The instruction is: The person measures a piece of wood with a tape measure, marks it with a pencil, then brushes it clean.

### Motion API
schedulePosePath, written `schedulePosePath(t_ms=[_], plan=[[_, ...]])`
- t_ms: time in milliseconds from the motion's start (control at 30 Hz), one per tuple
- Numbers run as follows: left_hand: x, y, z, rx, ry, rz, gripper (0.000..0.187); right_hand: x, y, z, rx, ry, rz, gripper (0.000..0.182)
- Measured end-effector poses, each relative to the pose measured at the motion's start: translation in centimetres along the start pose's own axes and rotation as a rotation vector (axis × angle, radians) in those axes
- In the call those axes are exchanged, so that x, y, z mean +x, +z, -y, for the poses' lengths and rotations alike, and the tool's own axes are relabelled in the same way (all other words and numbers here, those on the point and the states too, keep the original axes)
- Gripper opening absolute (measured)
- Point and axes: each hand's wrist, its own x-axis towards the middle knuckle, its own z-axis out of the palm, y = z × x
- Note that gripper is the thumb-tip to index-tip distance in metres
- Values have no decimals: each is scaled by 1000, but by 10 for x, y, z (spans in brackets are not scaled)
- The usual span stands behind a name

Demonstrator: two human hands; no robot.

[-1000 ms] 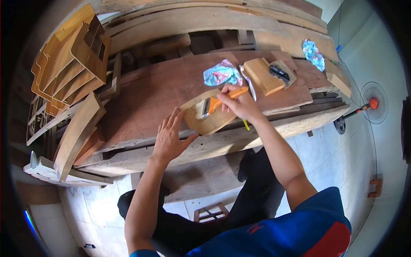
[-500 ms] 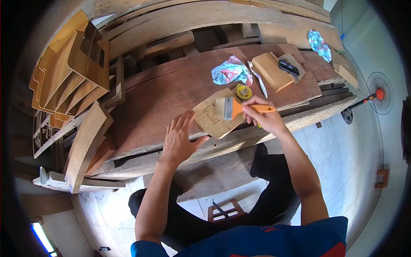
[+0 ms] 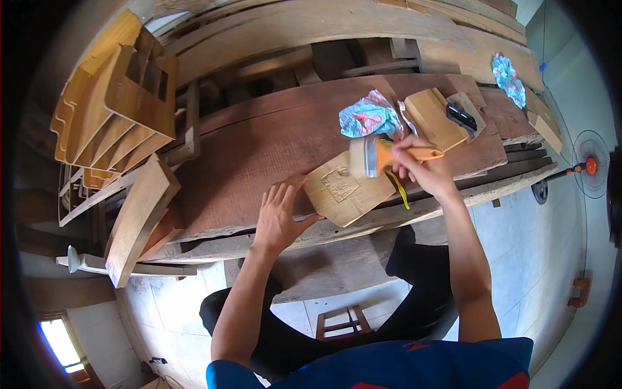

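Observation:
My right hand grips the orange handle of a wide paintbrush, whose pale bristles point left over the far right part of a carved wooden board. Raised carving shows near the board's left side. My left hand lies at the board's left end, thumb and fingers spread, with the fingertips at its edge. Beyond the brush, a yellow tape measure is mostly hidden; only a bright strip shows below the brush. Whether the bristles touch the wood is hard to tell.
A crumpled blue-pink cloth, a wooden block and a black tool lie on the reddish plank bench. Another cloth is farther right. A wooden shelf unit stands left, a fan right.
The view has shifted, so the bench things appear farther right. The brush has uncovered the carving and is now over the board's far right part. My left hand stays by the board's left end.

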Motion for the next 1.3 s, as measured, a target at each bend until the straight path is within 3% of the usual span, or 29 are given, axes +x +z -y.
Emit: schedulePosePath(t_ms=[67,133,167,267,300,400,500,600,733,867,900,1033,1133,1200,1300], plan=[[1,0,5,-7,1,12,97,-2,5,7,-34,74,-59,12],[3,-1,2,-35,14,6,104,-6,4,8,8,188,280,14],[5,-6,-2,-55,31,0,109,-6,3,1,16,140,356,14],[4,-7,-2,-100,47,-26,119,-2,0,-7,4,126,-75,14],[3,-6,-3,-112,41,-44,122,-2,11,-5,-74,30,-173,14],[7,-7,-3,-109,13,-20,122,-7,17,-4,13,116,241,14],[11,0,-3,-70,0,0,123,-7,5,-2,16,166,93,14],[16,-6,-3,-72,61,32,125,-4,18,-3,11,81,-107,14],[15,-2,-5,-63,51,68,133,-11,9,2,-8,152,331,14],[19,3,-15,-51,81,68,141,-2,5,-5,-16,23,-115,11],[17,5,-18,-70,99,54,143,-2,7,-5,8,25,-129,10],[15,14,-27,23,65,13,144,-9,6,6,-20,142,300,10],[11,23,-28,42,24,16,143,-5,-5,2,-44,188,31,11],[10,22,-31,67,11,3,142,1,3,-4,-73,48,-99,13],[9,22,-31,55,-18,-5,143,-8,12,10,-92,103,137,13]])
